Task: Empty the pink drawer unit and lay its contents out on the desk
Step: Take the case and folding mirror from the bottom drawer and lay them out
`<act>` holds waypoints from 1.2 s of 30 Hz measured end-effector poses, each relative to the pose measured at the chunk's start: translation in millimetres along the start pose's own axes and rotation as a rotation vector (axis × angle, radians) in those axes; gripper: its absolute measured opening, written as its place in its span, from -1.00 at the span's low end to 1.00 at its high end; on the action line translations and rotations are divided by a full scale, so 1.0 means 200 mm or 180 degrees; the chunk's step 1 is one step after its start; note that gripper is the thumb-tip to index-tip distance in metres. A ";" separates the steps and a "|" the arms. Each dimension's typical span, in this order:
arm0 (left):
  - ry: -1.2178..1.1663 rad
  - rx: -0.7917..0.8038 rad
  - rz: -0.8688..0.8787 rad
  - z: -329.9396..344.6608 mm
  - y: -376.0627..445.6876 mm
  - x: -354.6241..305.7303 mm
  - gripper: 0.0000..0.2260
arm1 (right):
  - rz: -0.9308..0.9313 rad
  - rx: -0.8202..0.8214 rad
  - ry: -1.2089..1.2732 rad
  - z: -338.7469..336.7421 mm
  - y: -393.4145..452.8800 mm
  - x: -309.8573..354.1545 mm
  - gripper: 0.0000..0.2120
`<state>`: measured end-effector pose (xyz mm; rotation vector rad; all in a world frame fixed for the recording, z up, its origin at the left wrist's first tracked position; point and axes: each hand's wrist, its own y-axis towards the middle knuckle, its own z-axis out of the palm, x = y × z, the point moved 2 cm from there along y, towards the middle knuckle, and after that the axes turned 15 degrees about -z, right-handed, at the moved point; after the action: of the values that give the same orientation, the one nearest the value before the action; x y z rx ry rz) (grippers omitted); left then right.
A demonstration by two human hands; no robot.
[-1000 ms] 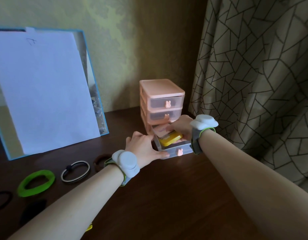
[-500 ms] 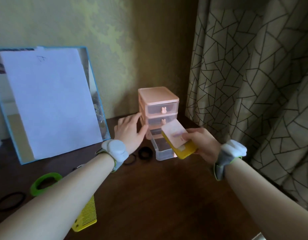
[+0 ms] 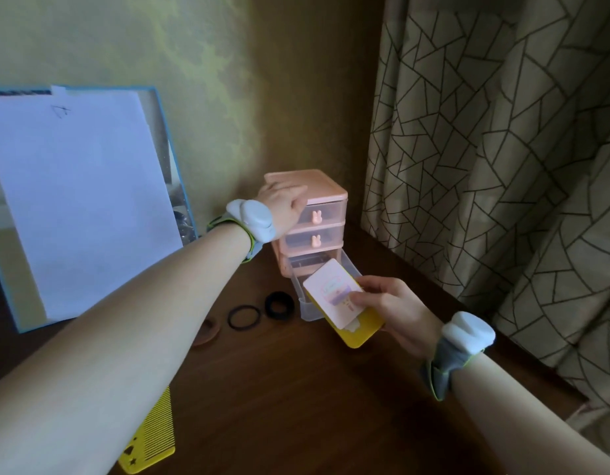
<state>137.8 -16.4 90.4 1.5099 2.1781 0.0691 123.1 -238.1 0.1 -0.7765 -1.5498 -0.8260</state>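
The pink drawer unit (image 3: 326, 190) stands in the desk's back corner by the curtain. Its two upper drawers are closed; the clear bottom drawer (image 3: 305, 310) is pulled out and looks empty where visible. My left hand (image 3: 283, 205) rests flat on the unit's top and left side, fingers apart. My right hand (image 3: 394, 311) holds a small stack just in front of the drawer: a pale pink card (image 3: 331, 296) on top of a yellow flat piece (image 3: 362, 332). The stack hangs above the desk, tilted.
On the dark wooden desk (image 3: 283, 399) lie two black hair ties (image 3: 243, 317), a brown ring (image 3: 207, 332) partly hidden by my left arm, and a yellow comb (image 3: 153, 443) at the front left. A blue-framed mirror covered with white paper (image 3: 77, 200) leans on the wall. Patterned curtain (image 3: 502, 166) hangs right.
My right hand lifted the pink card and yellow piece out of the bottom drawer and drew them toward me. My left hand left the drawer front and moved up onto the unit's top.
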 end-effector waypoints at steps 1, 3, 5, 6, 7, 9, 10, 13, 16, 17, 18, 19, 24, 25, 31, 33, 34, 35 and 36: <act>0.0008 0.0032 0.0019 0.01 0.00 0.00 -0.65 | 0.0028 -0.0006 -0.0010 -0.01 0.01 -0.01 -0.79; 0.0006 0.0023 0.0059 0.03 0.00 0.01 -0.65 | 0.0049 -0.0021 0.0049 -0.01 0.03 -0.02 -0.79; 0.0004 0.0020 0.0119 0.04 -0.01 0.03 -0.65 | 0.0037 -0.0014 0.0191 0.01 0.04 -0.02 -0.81; 0.0012 0.0032 0.0147 0.04 0.00 0.04 -0.65 | 0.0021 -0.0002 0.0251 0.02 0.05 -0.02 -0.80; 0.0028 0.0052 0.0170 0.03 0.00 0.05 -0.65 | -0.0007 0.0002 0.0285 0.03 0.06 -0.03 -0.78; 0.0041 0.0106 0.0188 0.02 0.00 0.05 -0.65 | -0.0099 -0.0004 0.0263 0.05 0.08 -0.03 -0.74; 0.0034 0.0125 0.0200 0.01 0.00 0.05 -0.65 | -0.0153 -0.0011 0.0227 0.06 0.09 -0.04 -0.71; 0.0022 0.0208 0.0145 0.00 0.01 0.04 -0.64 | -0.0261 -0.0040 0.0189 0.09 0.13 -0.04 -0.70; 0.0019 0.0292 0.0027 -0.01 0.02 0.03 -0.62 | -0.0394 -0.0070 0.0139 0.11 0.17 -0.03 -0.70; 0.0001 0.0296 -0.0004 -0.01 0.02 0.04 -0.61 | -0.0431 -0.0090 0.0092 0.11 0.19 -0.03 -0.70; -0.0024 0.0295 -0.0036 -0.01 0.02 0.03 -0.60 | -0.0450 -0.0114 0.0056 0.11 0.21 -0.02 -0.70; -0.0044 0.0300 -0.0068 -0.01 0.02 0.03 -0.59 | -0.0451 -0.0134 0.0028 0.12 0.23 -0.02 -0.69; -0.0090 0.0328 -0.0145 -0.02 0.02 0.02 -0.57 | -0.0468 -0.0130 -0.0153 0.14 0.32 -0.03 -0.68; -0.0098 0.0325 -0.0148 -0.02 0.02 0.02 -0.58 | -0.0465 -0.0142 -0.0166 0.14 0.33 -0.03 -0.67; -0.0133 0.0289 -0.0193 -0.01 0.02 0.02 -0.57 | -0.0398 -0.0122 -0.0045 0.15 0.38 -0.05 -0.66; -0.0150 0.0279 -0.0206 -0.01 0.02 0.02 -0.56 | -0.0407 -0.0058 -0.0074 0.15 0.40 -0.04 -0.66; -0.0155 0.0268 -0.0203 -0.02 0.02 0.01 -0.56 | -0.0418 -0.0029 -0.0079 0.16 0.40 -0.04 -0.66; -0.0156 0.0256 -0.0208 -0.02 0.02 0.02 -0.56 | -0.0427 -0.0008 -0.0085 0.16 0.41 -0.04 -0.66; -0.0157 0.0244 -0.0211 -0.02 0.02 0.02 -0.57 | -0.0438 0.0015 -0.0094 0.16 0.42 -0.03 -0.66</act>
<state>139.0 -10.9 94.5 1.4633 2.2120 -0.0737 177.4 -165.9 -2.4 -0.6871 -1.6450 -0.9146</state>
